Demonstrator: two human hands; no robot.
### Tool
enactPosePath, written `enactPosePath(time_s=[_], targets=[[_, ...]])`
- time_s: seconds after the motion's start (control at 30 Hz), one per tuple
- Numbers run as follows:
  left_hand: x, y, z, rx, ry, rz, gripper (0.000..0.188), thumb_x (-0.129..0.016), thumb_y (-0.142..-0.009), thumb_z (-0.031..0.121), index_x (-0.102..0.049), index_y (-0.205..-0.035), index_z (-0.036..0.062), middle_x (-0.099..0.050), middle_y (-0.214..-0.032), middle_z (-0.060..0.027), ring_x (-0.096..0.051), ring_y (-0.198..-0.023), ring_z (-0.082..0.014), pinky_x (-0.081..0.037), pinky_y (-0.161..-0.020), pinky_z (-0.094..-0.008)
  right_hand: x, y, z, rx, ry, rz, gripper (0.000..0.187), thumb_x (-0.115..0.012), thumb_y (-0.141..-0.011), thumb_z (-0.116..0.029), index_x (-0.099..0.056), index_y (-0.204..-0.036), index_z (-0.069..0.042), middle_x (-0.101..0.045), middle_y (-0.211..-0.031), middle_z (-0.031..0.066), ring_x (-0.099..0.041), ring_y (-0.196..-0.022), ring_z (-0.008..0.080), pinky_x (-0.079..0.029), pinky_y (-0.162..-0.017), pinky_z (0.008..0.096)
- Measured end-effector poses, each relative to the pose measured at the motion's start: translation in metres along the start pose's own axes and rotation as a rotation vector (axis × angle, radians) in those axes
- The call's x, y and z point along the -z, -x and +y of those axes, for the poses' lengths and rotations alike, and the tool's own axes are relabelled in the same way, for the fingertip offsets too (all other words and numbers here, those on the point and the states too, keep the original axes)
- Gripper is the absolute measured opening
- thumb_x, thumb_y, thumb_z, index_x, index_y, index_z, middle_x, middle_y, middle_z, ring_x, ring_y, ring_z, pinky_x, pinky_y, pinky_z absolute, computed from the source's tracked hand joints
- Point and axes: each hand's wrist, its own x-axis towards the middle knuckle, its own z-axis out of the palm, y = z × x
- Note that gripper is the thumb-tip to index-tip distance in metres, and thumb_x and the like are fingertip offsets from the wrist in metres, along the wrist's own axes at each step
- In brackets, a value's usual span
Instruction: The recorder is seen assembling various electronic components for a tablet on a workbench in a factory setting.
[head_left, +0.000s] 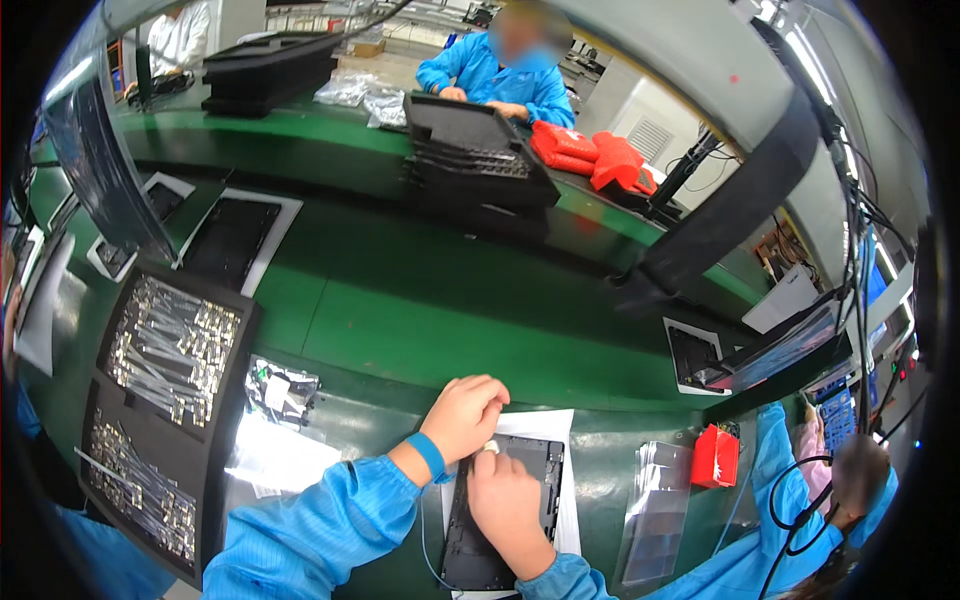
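Observation:
A black, flat device housing (548, 462), like a tablet's frame, lies on a white sheet (568, 530) in front of me. My left hand (462, 415) is over its far left corner, fingers curled and pressed together; what they hold, if anything, is hidden. Over the middle of the housing is my right hand (505, 495), closed with fingertips bent toward its far edge. A small whitish bit (490, 447) shows at those fingertips, too small to name. Around my left wrist sits a blue wrist strap (428, 456), and a thin blue cord runs down beside the housing.
Left stands a black tray (228, 400) of many flat cable parts, beside a clear bag (280, 388). To the right are clear plastic sheets (655, 510) and a red box (715, 457). Black stacked trays (470, 150) stand across the green bench; co-workers sit opposite and at right.

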Motion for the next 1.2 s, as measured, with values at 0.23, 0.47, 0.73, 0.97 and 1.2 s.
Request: enactPosePath(time_s=[0.23,0.47,0.73,0.97,1.2], targets=[[-0.004,0.01,0.011,-0.105,-0.433,-0.266,0.025,-0.064,-0.088,0.029,-0.065,-0.103,0.0093,-0.059,-0.097,-0.0089,-0.057,-0.095,-0.0303,-0.042,-0.082,-0.042,0.016,0.04,0.063,-0.13,-1.011,-0.131,0.017,-0.067,-0.092,-0.02,-0.066,-0.097,-0.003,-0.067,-0.077,0.0095,-0.064,-0.068,0.0172,-0.051,-0.06,0.0334],[-0.003,0.012,0.023,-0.197,-0.653,-0.431,0.029,-0.067,-0.088,0.036,-0.065,-0.092,0.0075,-0.057,-0.091,-0.0082,-0.054,-0.09,-0.028,-0.039,-0.081,-0.0407,0.046,0.111,0.092,-0.33,-1.445,0.075,0.016,-0.053,-0.091,-0.005,-0.067,-0.096,0.001,-0.063,-0.102,0.005,-0.05,-0.073,0.0088,-0.039,-0.065,0.0228],[0.015,-0.006,0.072,-0.28,-0.477,-0.312,0.032,-0.065,-0.092,0.034,-0.051,-0.084,0.0059,-0.062,-0.062,-0.012,-0.064,-0.06,-0.0347,-0.05,-0.055,-0.0441,0.037,0.139,0.129,-0.54,-1.314,0.242,0.039,-0.058,-0.098,-0.017,-0.053,-0.134,-0.002,-0.06,-0.116,0.0044,-0.052,-0.09,0.0105,-0.043,-0.079,0.0243],[0.054,-0.025,0.085,-0.242,-0.497,0.183,0.027,-0.075,-0.079,0.017,-0.058,-0.097,0.0084,-0.061,-0.088,-0.0084,-0.06,-0.083,-0.0277,-0.044,-0.075,-0.0394,0.042,0.083,0.128,-0.541,-1.382,-0.121,0.02,-0.068,-0.091,-0.011,-0.069,-0.103,0.004,-0.07,-0.091,0.0022,-0.06,-0.082,0.0079,-0.05,-0.073,0.025],[0.029,-0.014,0.095,-0.587,-0.259,0.213,0.028,-0.071,-0.064,0.006,-0.061,-0.09,0.0114,-0.064,-0.095,-0.0043,-0.062,-0.088,-0.0252,-0.046,-0.078,-0.0391,-0.007,-0.058,0.143,-0.77,-1.646,-0.08,0.021,-0.066,-0.092,-0.013,-0.068,-0.104,0.005,-0.071,-0.093,0.0081,-0.067,-0.08,0.0158,-0.054,-0.072,0.0311]])
